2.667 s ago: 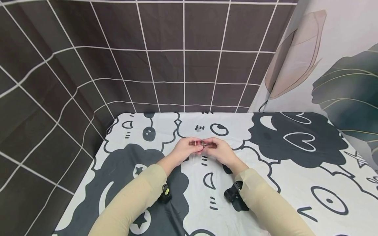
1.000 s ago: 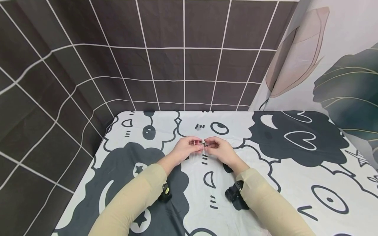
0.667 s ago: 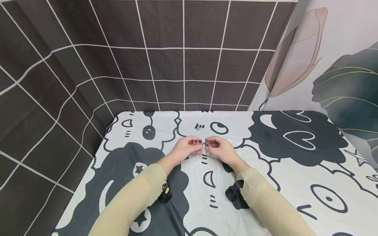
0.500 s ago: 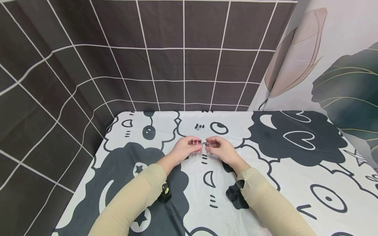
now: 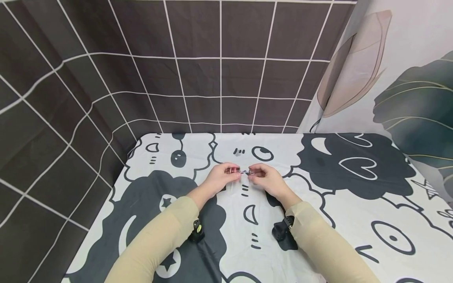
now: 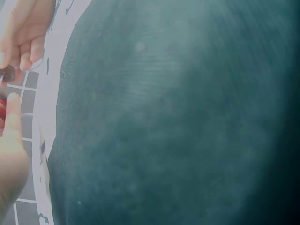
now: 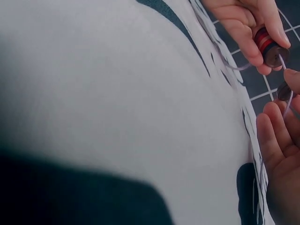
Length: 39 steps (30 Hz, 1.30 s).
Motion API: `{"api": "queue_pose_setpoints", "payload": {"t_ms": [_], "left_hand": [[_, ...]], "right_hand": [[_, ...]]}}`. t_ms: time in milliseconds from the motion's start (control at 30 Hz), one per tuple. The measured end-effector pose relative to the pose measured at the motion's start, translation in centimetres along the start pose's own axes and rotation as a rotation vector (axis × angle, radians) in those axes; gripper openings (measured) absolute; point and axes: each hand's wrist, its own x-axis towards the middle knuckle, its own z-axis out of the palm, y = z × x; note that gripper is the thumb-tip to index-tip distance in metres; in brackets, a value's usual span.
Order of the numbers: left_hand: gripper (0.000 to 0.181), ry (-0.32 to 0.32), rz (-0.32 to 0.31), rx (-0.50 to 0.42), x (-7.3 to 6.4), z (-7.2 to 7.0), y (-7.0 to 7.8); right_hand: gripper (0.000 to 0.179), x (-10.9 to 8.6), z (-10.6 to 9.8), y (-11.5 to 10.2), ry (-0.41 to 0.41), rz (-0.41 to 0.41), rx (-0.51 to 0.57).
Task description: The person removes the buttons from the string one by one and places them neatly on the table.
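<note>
At the middle of the cloth in the head view, my left hand (image 5: 216,179) grips a small cylinder (image 7: 268,43) banded in red and dark colours between thumb and fingers. A pale cord (image 7: 282,62) comes out of its dark end face and runs across to my right hand (image 5: 267,180). There the thumb and fingers pinch a small dark bead-like disc (image 7: 283,91) on the cord. A short gap with cord showing separates cylinder and disc. The left wrist view catches part of the disc (image 6: 7,73) and a red bit of the cylinder (image 6: 2,110) at its edge.
A white cloth (image 5: 240,251) with dark cartoon prints covers the surface. Behind and left hangs a dark curtain (image 5: 244,78) with a white grid; a leaf-patterned curtain (image 5: 407,59) hangs at right. Black wrist cameras (image 5: 282,230) sit below the sleeves.
My hands were together at the banded cylinder. They have drawn slightly apart, the disc shifting right with my right hand, and a stretch of cord now shows between them.
</note>
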Motion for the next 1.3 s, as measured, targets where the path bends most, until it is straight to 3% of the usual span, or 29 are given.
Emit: {"api": "queue_pose_setpoints", "payload": {"t_ms": [333, 667, 1300], "left_hand": [[0.035, -0.009, -0.013, -0.047, -0.2, -0.1, 0.1], [0.035, -0.003, -0.038, -0.010, -0.1, -0.2, -0.1], [0.034, 0.003, -0.014, 0.005, 0.0, -0.3, -0.4]], "right_hand": [[0.037, -0.1, -0.3, 0.1, 0.011, 0.008, -0.022], [0.037, -0.2, -0.6, 0.2, 0.004, 0.028, -0.030], [0.034, -0.1, -1.4, 0.7, 0.027, 0.042, 0.004]]}}
